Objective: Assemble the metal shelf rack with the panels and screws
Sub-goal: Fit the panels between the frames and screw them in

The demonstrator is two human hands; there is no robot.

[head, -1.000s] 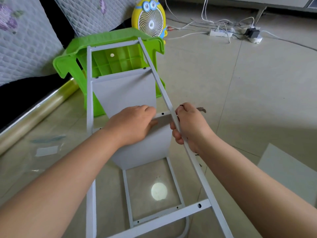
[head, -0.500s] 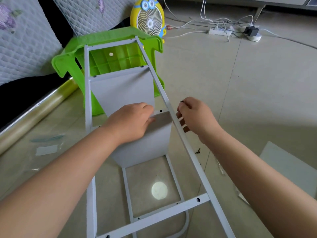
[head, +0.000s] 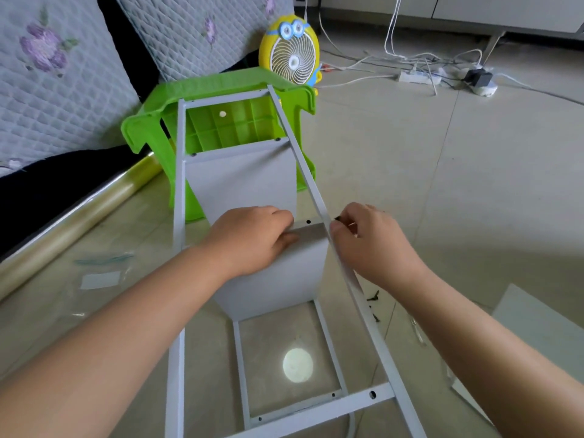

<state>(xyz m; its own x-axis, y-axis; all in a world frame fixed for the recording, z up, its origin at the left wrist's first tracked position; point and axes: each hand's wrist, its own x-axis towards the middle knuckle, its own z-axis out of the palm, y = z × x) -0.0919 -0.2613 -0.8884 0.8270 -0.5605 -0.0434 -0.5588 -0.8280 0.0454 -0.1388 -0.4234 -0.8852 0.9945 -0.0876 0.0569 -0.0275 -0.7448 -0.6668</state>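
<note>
Pinching small dark screw [head: 337, 219] in right hand [head: 373, 245] fingers [head: 343, 228] at rail [head: 303, 172]; left hand [head: 252, 238] fingers curled over panel [head: 284, 273] edge, 9 o'clock of screw. Rack [head: 316, 409] lies on floor [head: 442, 184], far end at 12 o'clock against green stool [head: 221, 86]. Likely light, stiff, sharp-edged: grip rails.

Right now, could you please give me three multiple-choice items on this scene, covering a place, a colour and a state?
1. Where does the yellow fan stand?
A) on the cushions
B) behind the stool
C) on the power strip

2. What colour is the stool?
A) red
B) blue
C) green

3. What is the right hand doing?
A) pinching a small black screw at the frame rail
B) lying flat on the floor
C) gripping the fan

Answers:
1 B, the fan rises behind the stool's far edge.
2 C, its plastic is bright green.
3 A, the screw sits pinched at the rail.
</note>
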